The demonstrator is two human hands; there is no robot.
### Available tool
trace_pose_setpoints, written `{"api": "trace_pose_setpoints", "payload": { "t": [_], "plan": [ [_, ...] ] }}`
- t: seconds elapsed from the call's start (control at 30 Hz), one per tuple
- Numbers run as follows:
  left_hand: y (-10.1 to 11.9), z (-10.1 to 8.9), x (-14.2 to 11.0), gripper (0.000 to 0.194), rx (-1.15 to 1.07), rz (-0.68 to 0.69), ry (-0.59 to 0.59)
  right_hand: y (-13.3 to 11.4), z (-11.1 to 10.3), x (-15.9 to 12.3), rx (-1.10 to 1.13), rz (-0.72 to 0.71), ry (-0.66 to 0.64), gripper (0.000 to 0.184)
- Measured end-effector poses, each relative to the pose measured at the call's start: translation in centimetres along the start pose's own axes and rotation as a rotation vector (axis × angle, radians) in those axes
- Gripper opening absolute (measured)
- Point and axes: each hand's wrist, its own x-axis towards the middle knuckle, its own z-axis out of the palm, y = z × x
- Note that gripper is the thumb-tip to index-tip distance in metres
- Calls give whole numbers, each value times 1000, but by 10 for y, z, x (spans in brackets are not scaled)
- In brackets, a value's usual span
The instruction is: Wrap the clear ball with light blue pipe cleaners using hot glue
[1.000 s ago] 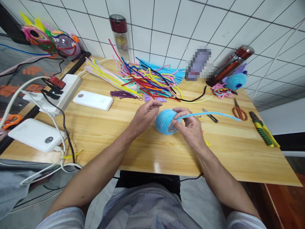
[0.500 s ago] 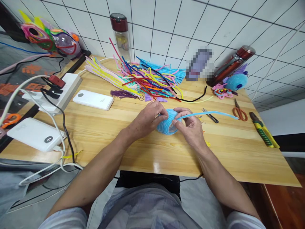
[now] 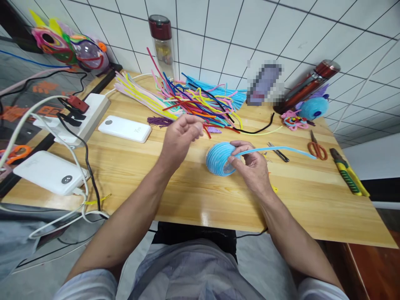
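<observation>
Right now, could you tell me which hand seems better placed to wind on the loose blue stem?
Probably the left hand: it is off the blue-wrapped ball, with nothing visible in its fingers, while the right hand holds both the ball and the stem.

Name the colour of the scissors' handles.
Orange-brown scissors' handles, lying at the right; shows best in the current head view.

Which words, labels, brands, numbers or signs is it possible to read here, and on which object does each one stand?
"35", seemingly, then an unclear character: on the slim white power bank.
Digits, too small to read surely: on the display of the wider white power bank.
Orange signs, too blurred to read: on the dark surface at left.
No brand name is readable.
</observation>
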Motion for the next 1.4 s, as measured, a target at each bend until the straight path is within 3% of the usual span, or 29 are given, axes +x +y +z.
{"api": "trace_pose_setpoints", "payload": {
  "t": [0.17,0.23,0.33,0.53,0.67,0.73,0.83,1.1,1.27,1.4],
  "plan": [
    [-5,10,-13,73,229,-63,-478,-1,1,0,13,-16,4,13],
    [-7,12,-16,81,320,-26,-592,-1,2,0,13,-21,3,12],
    [-10,12,-15,75,384,32,-663,-2,2,-1,8,-26,11,11],
    [0,-11,-4,71,325,-64,-710,-1,2,0,4,-18,3,12],
    [11,-21,-1,29,485,105,-696,-1,1,1,8,-5,3,12],
    [13,-19,-3,18,566,214,-708,-1,1,1,14,-2,4,13],
    [11,-14,-8,21,614,303,-696,-1,1,1,11,2,8,14],
    [10,-12,-12,12,688,349,-708,0,0,1,27,11,17,12],
    [17,-12,-13,13,711,299,-709,-1,0,2,37,22,17,12],
    [28,-19,-9,8,596,188,-712,-1,0,2,54,21,25,12]
  ]
}}
